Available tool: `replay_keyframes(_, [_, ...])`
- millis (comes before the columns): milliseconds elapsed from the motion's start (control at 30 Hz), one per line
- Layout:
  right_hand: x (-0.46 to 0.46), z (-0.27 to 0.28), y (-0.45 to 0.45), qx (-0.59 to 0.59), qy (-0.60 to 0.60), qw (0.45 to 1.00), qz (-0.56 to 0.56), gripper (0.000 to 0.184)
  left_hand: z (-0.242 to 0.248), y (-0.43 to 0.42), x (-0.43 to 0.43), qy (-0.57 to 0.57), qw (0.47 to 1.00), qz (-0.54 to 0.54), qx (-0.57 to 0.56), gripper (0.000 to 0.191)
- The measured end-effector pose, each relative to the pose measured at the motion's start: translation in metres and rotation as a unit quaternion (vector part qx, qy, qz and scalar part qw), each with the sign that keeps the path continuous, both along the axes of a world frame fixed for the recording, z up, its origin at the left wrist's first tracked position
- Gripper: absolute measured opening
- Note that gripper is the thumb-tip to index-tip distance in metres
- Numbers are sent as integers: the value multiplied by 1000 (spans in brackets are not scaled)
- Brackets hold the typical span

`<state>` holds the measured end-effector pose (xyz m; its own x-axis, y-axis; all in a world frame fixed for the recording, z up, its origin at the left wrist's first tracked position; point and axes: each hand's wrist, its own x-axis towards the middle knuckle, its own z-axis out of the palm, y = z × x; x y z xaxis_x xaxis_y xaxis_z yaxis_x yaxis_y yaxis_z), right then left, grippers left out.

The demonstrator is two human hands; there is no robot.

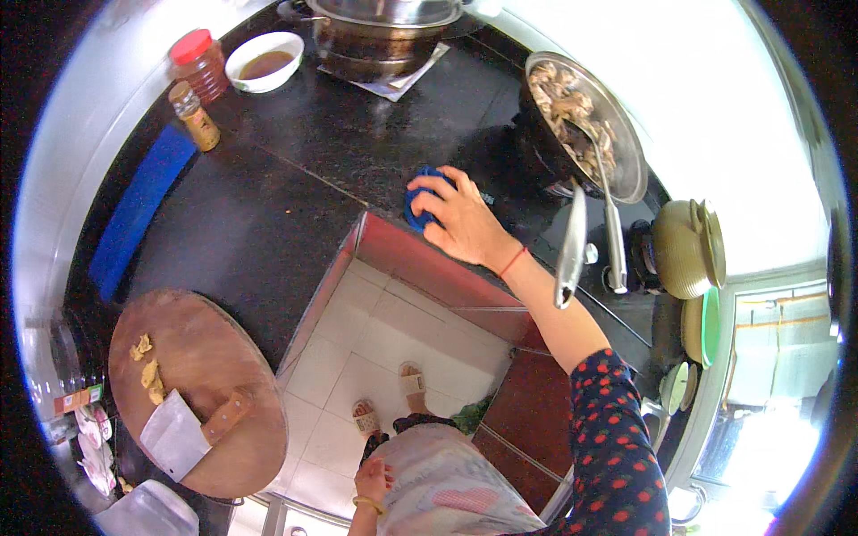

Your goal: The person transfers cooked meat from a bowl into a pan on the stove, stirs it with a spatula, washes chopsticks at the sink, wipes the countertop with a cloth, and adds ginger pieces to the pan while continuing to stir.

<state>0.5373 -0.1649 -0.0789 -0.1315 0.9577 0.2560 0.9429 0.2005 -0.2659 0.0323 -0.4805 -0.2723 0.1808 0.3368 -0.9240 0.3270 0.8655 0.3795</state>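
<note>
My right hand (462,218) presses a bunched blue cloth (419,201) against the black countertop (301,167), close to its inner corner edge. Low in the view, my left hand (374,479) hangs beside the apron (449,476), its fingers partly curled; whether it holds anything cannot be made out. To the right of the cloth stands a wok (536,147) on the stove, holding pieces of cooked meat (570,107) and a metal ladle (613,234). The wok's metal handle (570,254) points towards my right forearm.
A cleaver (175,435) and ginger pieces (153,382) lie on a round wooden chopping board (221,348). A steamer pot (382,40), a bowl of brown liquid (265,63), a red-lidded jar (200,63) and a small bottle (196,117) line the back. A clay pot (680,248) stands right.
</note>
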Motion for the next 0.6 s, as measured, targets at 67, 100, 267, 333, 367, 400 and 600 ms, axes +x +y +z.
replay_keyframes(67, [-1, -1, -30, 16, -45, 998, -30, 26, 4, -2, 4, -6, 1000, -13, -3, 25])
replay_keyframes(100, [2, -2, -44, 10, -50, 998, -41, 27, 4, -3, 3, -3, 1000, -23, 1, 25])
replay_keyframes(267, [39, -5, -59, 61, -21, 983, -170, 29, 3, -7, -6, -6, 999, -27, 14, 23])
replay_keyframes(333, [62, -21, -33, 97, -9, 954, -283, 29, -5, -7, -22, -19, 1000, -6, -2, 22])
replay_keyframes(367, [71, -31, -14, 119, -29, 940, -317, 29, -9, -7, -26, -24, 1000, 11, -7, 22])
replay_keyframes(400, [75, -38, 0, 121, -25, 939, -321, 31, -5, -2, -23, -6, 1000, 11, 2, 21])
replay_keyframes(600, [111, -46, 85, 73, -7, 925, -373, 39, 10, 14, -10, 24, 1000, -9, 18, 25])
